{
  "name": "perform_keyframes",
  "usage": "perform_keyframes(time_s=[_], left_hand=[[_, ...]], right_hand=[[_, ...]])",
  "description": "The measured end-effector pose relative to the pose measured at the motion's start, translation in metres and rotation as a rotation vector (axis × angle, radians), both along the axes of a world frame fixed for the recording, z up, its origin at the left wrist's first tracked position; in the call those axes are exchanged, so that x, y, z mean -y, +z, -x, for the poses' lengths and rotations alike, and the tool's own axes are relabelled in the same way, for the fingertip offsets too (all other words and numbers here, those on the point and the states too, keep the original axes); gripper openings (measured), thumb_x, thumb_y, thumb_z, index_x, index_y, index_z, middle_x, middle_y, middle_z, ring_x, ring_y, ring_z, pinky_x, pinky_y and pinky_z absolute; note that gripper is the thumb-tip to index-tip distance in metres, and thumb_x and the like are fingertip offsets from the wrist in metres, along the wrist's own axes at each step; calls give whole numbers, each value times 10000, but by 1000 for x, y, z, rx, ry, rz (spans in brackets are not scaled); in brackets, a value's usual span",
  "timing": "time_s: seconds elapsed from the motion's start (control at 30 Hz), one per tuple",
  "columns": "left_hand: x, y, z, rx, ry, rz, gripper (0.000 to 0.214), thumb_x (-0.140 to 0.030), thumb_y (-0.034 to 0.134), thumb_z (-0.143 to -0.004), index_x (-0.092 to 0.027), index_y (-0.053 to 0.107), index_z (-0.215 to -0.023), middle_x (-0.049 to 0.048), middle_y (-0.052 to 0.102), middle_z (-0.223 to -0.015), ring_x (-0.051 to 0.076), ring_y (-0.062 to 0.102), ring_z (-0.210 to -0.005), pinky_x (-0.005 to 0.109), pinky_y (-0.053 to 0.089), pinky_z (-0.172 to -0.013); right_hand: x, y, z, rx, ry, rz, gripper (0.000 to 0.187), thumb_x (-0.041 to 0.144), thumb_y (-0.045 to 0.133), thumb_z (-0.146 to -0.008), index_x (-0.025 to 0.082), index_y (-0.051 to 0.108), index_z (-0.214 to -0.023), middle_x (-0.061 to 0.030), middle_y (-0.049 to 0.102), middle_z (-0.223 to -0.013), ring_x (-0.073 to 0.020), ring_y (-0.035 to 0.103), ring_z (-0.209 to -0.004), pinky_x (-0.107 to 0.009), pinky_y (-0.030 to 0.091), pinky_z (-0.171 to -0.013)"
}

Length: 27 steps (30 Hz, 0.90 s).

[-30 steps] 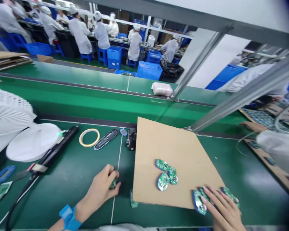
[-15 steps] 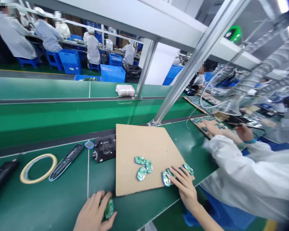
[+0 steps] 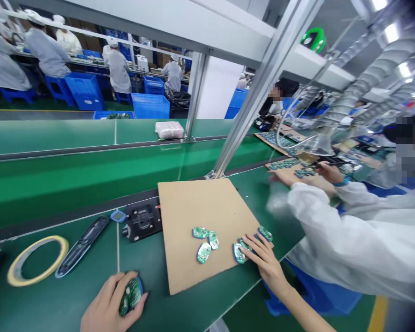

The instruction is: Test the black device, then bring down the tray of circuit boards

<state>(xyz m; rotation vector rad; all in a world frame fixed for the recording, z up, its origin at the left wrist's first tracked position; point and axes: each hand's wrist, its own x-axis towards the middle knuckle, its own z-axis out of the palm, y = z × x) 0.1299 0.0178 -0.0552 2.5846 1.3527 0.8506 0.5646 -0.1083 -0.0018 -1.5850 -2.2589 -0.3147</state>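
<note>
My left hand (image 3: 108,302), low in the view and left of the cardboard, is closed around a green circuit board (image 3: 133,291) with a blue edge. My right hand (image 3: 267,266) lies with fingers stretched out over small boards at the cardboard's front right corner. One circuit board (image 3: 239,253) shows left of its fingers and another board (image 3: 264,234) beyond them; what lies beneath the fingers is partly hidden. Three more boards, one a rounded board (image 3: 204,252), sit grouped on the brown cardboard sheet (image 3: 197,198).
On the green bench are a tape roll (image 3: 15,267), a long dark casing (image 3: 83,246), a small blue-rimmed part (image 3: 118,216) and a black fixture (image 3: 143,221). A metal post (image 3: 242,110) rises behind the cardboard. At right, a co-worker's sleeve (image 3: 318,230) reaches over other boards.
The view has swung slightly, shifting the bench items left. My left hand, holding the board, is farther from the cardboard. My right hand stays over the boards. The co-worker's near hand has moved.
</note>
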Motion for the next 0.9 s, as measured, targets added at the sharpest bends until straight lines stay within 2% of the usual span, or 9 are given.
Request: perform_keyframes(time_s=[0.2, 0.33, 0.4, 0.5, 0.6, 0.73, 0.83, 0.9], left_hand=[[-31, 12, 10, 25, 191, -43, 244, -402, 529, -911, -220, 542, -1073, 40, 624, -964, 184, 643, -828, 235, 449, -603], [-58, 14, 17, -54, 264, -89, 277, -412, 530, -915, -184, 542, -1071, 63, 601, -939, 212, 635, -838, 265, 452, -629], [-66, 14, 18, -94, 246, -103, 296, -420, 518, -922, -168, 543, -1076, 69, 586, -919, 221, 627, -814, 285, 454, -641], [-67, 13, 17, -97, 164, -84, 317, -433, 505, -928, -173, 538, -1106, 65, 575, -922, 212, 610, -797, 295, 462, -678], [-61, 14, 14, -81, 112, -51, 321, -438, 512, -924, -186, 538, -1123, 60, 574, -934, 195, 594, -769, 289, 462, -675], [-49, 15, 13, -44, 144, -5, 301, -403, 545, -913, -183, 540, -1118, 53, 577, -929, 195, 600, -783, 279, 446, -647], [-41, 15, 16, 7, 186, 12, 298, -388, 563, -905, -181, 536, -1119, 47, 588, -931, 190, 611, -795, 273, 443, -648], [-35, 14, 21, 47, 207, 18, 293, -381, 569, -903, -189, 534, -1121, 43, 595, -946, 183, 615, -804, 264, 442, -645]], right_hand=[[-9, -6, -4, 12, -27, 33, 500, 89, 338, -955, 256, 442, -1415, -82, 492, -1386, -224, 469, -1278, -469, 277, -1135], [-16, -4, -5, 85, -64, 101, 595, 77, 356, -869, 270, 420, -1428, -56, 470, -1407, -243, 447, -1295, -500, 279, -1121], [-16, 1, -4, 98, -70, 167, 695, 34, 347, -769, 261, 423, -1422, -51, 441, -1430, -261, 396, -1332, -533, 274, -1113], [-15, 8, -5, 50, -71, 217, 789, 12, 323, -653, 261, 450, -1391, -33, 434, -1436, -247, 379, -1345, -519, 305, -1107], [-22, 16, 0, -33, -85, 181, 722, 17, 306, -682, 251, 498, -1338, -38, 472, -1403, -236, 432, -1308, -494, 356, -1087], [-43, 32, 39, -163, -77, 89, 480, 57, 333, -859, 250, 594, -1212, -56, 571, -1271, -236, 526, -1200, -458, 448, -998], [-58, 42, 95, -290, 53, 102, 415, 74, 351, -917, 258, 635, -1158, -65, 622, -1166, -238, 564, -1111, -417, 512, -882], [-69, 46, 138, -341, 150, 109, 390, 61, 373, -927, 263, 653, -1108, -57, 642, -1120, -242, 561, -1093, -416, 516, -862]])
